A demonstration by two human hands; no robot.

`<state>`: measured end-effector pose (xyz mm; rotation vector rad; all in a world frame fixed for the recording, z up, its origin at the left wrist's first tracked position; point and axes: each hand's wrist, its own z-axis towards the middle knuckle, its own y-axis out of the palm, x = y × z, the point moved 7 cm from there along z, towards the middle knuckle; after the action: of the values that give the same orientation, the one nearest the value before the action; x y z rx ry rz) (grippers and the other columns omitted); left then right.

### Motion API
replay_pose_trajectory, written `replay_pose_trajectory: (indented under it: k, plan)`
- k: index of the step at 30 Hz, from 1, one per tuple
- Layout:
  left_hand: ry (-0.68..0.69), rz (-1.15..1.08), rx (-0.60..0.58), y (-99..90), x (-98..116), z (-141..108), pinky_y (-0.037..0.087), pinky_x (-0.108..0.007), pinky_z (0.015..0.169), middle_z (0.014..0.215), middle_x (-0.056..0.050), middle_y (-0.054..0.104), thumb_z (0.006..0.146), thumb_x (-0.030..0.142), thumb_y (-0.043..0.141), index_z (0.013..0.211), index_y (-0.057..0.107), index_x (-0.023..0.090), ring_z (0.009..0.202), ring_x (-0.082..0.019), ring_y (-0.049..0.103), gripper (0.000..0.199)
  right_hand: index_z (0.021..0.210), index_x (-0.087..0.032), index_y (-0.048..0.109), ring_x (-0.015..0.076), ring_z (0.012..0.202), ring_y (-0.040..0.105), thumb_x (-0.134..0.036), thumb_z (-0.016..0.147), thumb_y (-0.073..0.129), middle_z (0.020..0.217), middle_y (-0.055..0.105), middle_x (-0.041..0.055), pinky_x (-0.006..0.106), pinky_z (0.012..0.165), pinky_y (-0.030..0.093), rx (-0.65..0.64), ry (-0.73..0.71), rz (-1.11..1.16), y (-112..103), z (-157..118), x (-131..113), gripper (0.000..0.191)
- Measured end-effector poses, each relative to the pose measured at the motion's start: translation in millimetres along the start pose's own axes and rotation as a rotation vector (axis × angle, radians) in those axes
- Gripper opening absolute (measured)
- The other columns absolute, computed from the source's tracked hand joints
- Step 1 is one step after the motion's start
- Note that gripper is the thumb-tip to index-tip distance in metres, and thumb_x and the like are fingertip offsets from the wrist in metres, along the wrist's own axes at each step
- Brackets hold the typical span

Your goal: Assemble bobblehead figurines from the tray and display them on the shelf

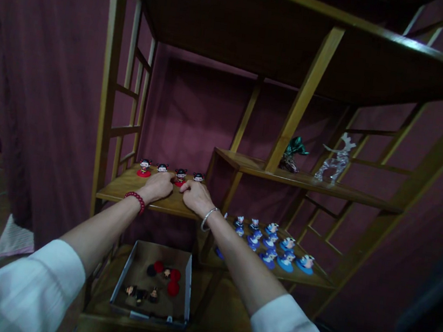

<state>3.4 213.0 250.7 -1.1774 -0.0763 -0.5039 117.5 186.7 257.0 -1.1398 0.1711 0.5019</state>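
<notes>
Four small black-haired figurines stand in a row on the left wooden shelf (120, 191). The leftmost figurine (144, 168) has a red base and stands free of my hands. My left hand (157, 186) and my right hand (198, 196) reach in from both sides of the third figurine (180, 176), fingers curled and closed against its red base. Partly behind my left hand is the second figurine (162, 168); the fourth figurine (198, 176) shows its head above my right hand. A red bead bracelet is on my left wrist, a silver bangle on my right.
Below sits an open cardboard box (153, 309) holding several figurines and red and black pieces. Blue and purple figurines (271, 240) fill the lower right shelf. Above them stand a clear deer ornament (334, 159) and a green ornament (294, 154). A wooden post (306, 98) rises between.
</notes>
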Motion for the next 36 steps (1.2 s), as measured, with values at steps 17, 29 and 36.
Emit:
replay_pose_trajectory:
  k: [17, 29, 36]
  plan:
    - [-0.015, -0.039, -0.006, -0.4, -1.2, -1.2, 0.042, -0.025, 0.081, 0.106, -0.004, 0.064, 0.066, 0.010, 0.042, 0.102, 0.061, 0.024, 0.099, -0.018, 0.057, 0.044, 0.077, -0.023, 0.067, 0.0166, 0.084, 0.061, -0.012, 0.064, 0.049, 0.084, 0.068, 0.0019, 0.021, 0.069, 0.041, -0.036, 0.071, 0.018, 0.0, -2.2, 1.1, 0.026]
    - [0.003, 0.001, -0.001, -0.1, 1.0, -0.6, 0.044, -0.027, 0.079, 0.104, -0.006, 0.064, 0.068, 0.010, 0.040, 0.102, 0.060, 0.022, 0.096, -0.019, 0.058, 0.041, 0.076, -0.022, 0.067, 0.0167, 0.081, 0.061, -0.011, 0.066, 0.048, 0.081, 0.068, 0.0024, 0.022, 0.070, 0.042, -0.019, 0.040, 0.023, -1.2, -2.9, 0.4, 0.024]
    - [0.012, 0.067, 0.138, -19.2, 9.9, -16.6, 0.044, -0.027, 0.077, 0.098, -0.008, 0.066, 0.071, 0.010, 0.040, 0.104, 0.060, 0.021, 0.091, -0.020, 0.060, 0.039, 0.078, -0.021, 0.064, 0.0161, 0.081, 0.061, -0.008, 0.068, 0.046, 0.081, 0.067, 0.0027, 0.022, 0.072, 0.042, 0.099, -0.014, 0.008, -9.8, -11.4, -3.1, 0.024]
